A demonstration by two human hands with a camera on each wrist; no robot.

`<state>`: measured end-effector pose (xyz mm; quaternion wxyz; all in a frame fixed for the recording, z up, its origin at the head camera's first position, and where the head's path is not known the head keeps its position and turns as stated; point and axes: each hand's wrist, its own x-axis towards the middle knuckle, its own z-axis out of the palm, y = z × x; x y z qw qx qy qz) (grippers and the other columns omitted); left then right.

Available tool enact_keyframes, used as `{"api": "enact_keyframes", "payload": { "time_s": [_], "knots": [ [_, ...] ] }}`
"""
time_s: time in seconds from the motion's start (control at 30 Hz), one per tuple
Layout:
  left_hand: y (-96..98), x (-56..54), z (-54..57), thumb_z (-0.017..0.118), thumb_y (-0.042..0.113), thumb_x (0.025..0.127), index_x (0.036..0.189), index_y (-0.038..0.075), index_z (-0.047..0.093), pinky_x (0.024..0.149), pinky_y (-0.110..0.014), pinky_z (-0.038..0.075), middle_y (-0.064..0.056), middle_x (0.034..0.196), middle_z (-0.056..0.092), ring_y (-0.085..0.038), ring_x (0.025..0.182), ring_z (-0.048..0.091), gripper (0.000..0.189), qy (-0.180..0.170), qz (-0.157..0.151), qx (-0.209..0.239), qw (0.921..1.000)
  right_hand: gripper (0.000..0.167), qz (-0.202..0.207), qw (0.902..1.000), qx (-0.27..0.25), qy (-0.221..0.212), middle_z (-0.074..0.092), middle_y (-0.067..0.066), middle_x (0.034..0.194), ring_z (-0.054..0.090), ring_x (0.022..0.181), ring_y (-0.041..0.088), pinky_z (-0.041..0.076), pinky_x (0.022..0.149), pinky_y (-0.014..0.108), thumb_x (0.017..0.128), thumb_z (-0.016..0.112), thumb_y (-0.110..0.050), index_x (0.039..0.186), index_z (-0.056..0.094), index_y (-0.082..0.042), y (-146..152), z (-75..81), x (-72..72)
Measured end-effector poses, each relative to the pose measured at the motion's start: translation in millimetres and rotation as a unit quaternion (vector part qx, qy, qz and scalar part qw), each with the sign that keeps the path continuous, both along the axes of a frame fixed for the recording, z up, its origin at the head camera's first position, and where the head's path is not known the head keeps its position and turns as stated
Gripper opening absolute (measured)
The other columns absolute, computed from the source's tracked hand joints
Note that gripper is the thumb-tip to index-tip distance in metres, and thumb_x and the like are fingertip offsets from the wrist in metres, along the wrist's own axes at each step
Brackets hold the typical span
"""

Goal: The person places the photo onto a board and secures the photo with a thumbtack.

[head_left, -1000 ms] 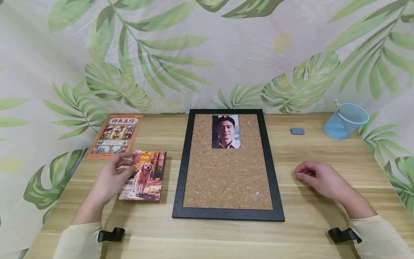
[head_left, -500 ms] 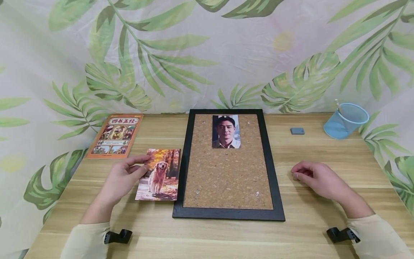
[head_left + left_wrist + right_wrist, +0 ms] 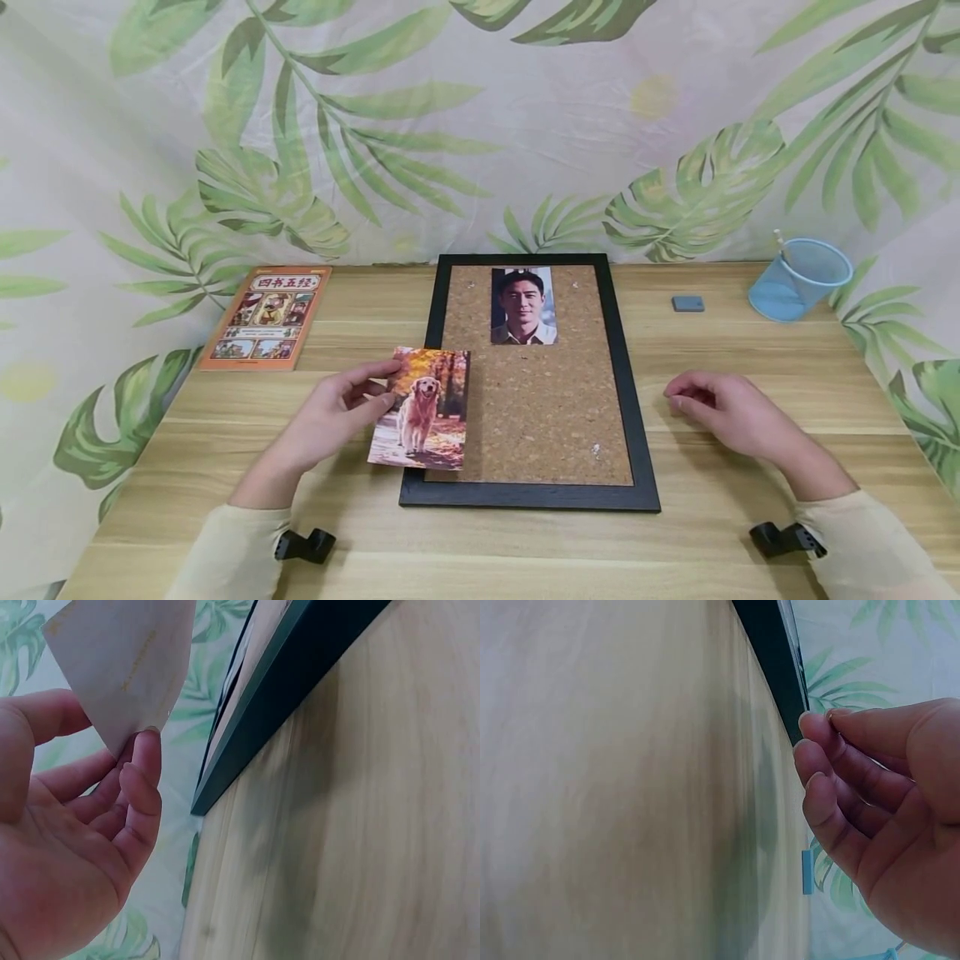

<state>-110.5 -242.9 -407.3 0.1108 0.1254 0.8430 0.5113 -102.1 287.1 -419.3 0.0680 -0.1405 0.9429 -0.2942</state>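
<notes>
My left hand (image 3: 333, 421) pinches the left edge of a photo of a golden retriever (image 3: 431, 417) between thumb and fingers. The photo hangs over the lower left of a black-framed cork board (image 3: 540, 417), covering part of its frame. In the left wrist view the photo's pale back (image 3: 124, 660) faces me, above the fingers. My right hand (image 3: 738, 417) hovers right of the board, fingers loosely curled; nothing shows in it in the right wrist view. A portrait photo (image 3: 523, 307) lies at the board's top middle. Several small clear push pins stick in the cork.
An orange comic-style book (image 3: 266, 318) lies at the back left of the wooden table (image 3: 525, 550). At the back right are a small blue-grey block (image 3: 687, 304) and a light blue mesh pen cup (image 3: 787, 287) with a stick in it.
My left hand has carried the dog photo rightward from the bare table to over the board's left side, hiding the lower left pin. My right hand has drifted slightly left.
</notes>
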Motion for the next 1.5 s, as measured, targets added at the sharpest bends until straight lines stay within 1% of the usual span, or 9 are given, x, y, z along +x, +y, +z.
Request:
{"api": "enact_keyframes", "payload": {
  "time_s": [0.2,0.37,0.57,0.7,0.9,1.03,1.13,1.3,1.5],
  "knots": [
    [12.7,-2.8,-2.6,0.067,0.008,0.104,0.156,0.000,0.054,0.075,-0.028,0.059,-0.024,0.132,0.070,-0.015,0.095,0.068,0.055,0.011,-0.048,0.001,0.9988,0.011,0.008,0.9999,-0.005,0.012,0.077,-0.002,0.099,0.057,0.082,0.005,0.049,0.072,0.026,0.103,0.072,-0.010,0.111,0.079,-0.011,-6,1.5,-2.2],
    [24.9,-6.8,-7.4,0.067,0.011,0.105,0.157,0.005,0.055,0.078,-0.025,0.056,-0.019,0.132,0.071,-0.019,0.104,0.068,0.055,0.018,-0.074,-0.017,0.9970,0.011,0.013,0.9999,-0.009,0.006,0.077,-0.002,0.101,0.057,0.083,0.007,0.049,0.072,0.025,0.103,0.071,-0.009,0.112,0.078,-0.011,-11,0.2,-5.3],
    [44.2,-10.1,-7.6,0.068,0.011,0.104,0.159,0.006,0.053,0.077,-0.025,0.055,-0.017,0.130,0.071,-0.020,0.103,0.066,0.057,0.012,-0.102,-0.017,0.9945,0.011,0.029,0.9993,-0.022,0.004,0.076,-0.003,0.100,0.060,0.086,0.006,0.053,0.077,0.026,0.103,0.072,-0.011,0.112,0.078,-0.012,-20,-0.6,-8.6],
    [58.1,-12.9,-7.3,0.069,0.008,0.103,0.160,0.006,0.052,0.078,-0.026,0.055,-0.016,0.127,0.071,-0.022,0.103,0.066,0.059,0.009,-0.116,-0.022,0.9930,0.011,0.041,0.9987,-0.031,0.006,0.075,-0.004,0.101,0.060,0.087,0.006,0.053,0.078,0.026,0.104,0.072,-0.012,0.112,0.078,-0.013,-26,0.8,-10.7],
    [76.9,-16.5,-8.7,0.068,0.007,0.103,0.161,0.008,0.051,0.078,-0.025,0.054,-0.014,0.134,0.068,-0.018,0.104,0.064,0.061,0.001,-0.132,-0.040,0.9905,0.010,0.056,0.9979,-0.032,-0.005,0.074,-0.006,0.097,0.060,0.085,0.006,0.052,0.075,0.025,0.104,0.070,-0.010,0.111,0.078,-0.012,-38,2.3,-14.6],
    [86.9,-19.2,-10.0,0.069,0.009,0.103,0.162,0.006,0.048,0.079,-0.025,0.053,-0.013,0.129,0.068,-0.016,0.102,0.064,0.063,-0.005,-0.140,-0.048,0.9890,0.010,0.069,0.9969,-0.036,-0.012,0.074,-0.006,0.096,0.060,0.084,0.006,0.053,0.074,0.025,0.104,0.070,-0.009,0.111,0.077,-0.011,-48,4.0,-17.1],
    [93.4,-22.0,-10.4,0.070,0.010,0.102,0.163,0.006,0.046,0.081,-0.026,0.054,-0.014,0.134,0.067,-0.017,0.103,0.064,0.066,-0.009,-0.149,-0.054,0.9873,0.009,0.073,0.9965,-0.039,-0.015,0.073,-0.005,0.094,0.060,0.082,0.006,0.052,0.073,0.025,0.105,0.069,-0.010,0.110,0.077,-0.011,-56,5.3,-19.3],
    [101.4,-27.5,-12.2,0.070,0.010,0.102,0.163,0.005,0.047,0.084,-0.026,0.054,-0.014,0.140,0.064,-0.015,0.103,0.062,0.065,-0.002,-0.164,-0.080,0.9832,0.010,0.079,0.9930,-0.077,-0.042,0.073,0.000,0.090,0.066,0.080,0.011,0.055,0.071,0.026,0.105,0.068,-0.010,0.110,0.076,-0.007,-70,7.5,-24.8],
    [107.1,-33.2,-13.6,0.070,0.010,0.102,0.160,0.002,0.050,0.080,-0.026,0.052,-0.012,0.127,0.067,-0.013,0.094,0.060,0.062,0.007,-0.176,-0.100,0.9794,0.013,0.067,0.9814,-0.150,-0.099,0.075,0.011,0.090,0.071,0.080,0.019,0.060,0.070,0.028,0.106,0.067,-0.009,0.110,0.074,0.001,-90,7.9,-38.6]
  ]
}}
